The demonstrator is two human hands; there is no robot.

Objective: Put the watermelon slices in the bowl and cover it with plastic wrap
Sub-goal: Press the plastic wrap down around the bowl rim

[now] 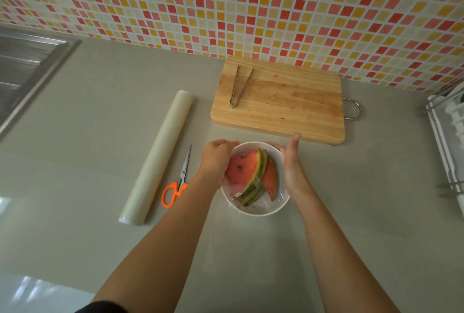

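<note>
A white bowl (261, 208) stands on the grey counter and holds several watermelon slices (253, 174) with green rinds. A clear sheet of plastic wrap (253, 202) lies stretched over the bowl's top. My left hand (216, 159) presses against the bowl's left rim with curled fingers, apparently pinching the wrap. My right hand (292, 162) lies flat against the right rim, thumb pointing up, pressing the wrap to the side. A roll of plastic wrap (157, 159) lies on the counter to the left.
Orange-handled scissors (179, 182) lie between the roll and the bowl. A wooden cutting board (288, 104) with metal tongs (238, 85) sits behind the bowl. A steel sink (27, 69) is at far left, a dish rack (449, 124) at far right.
</note>
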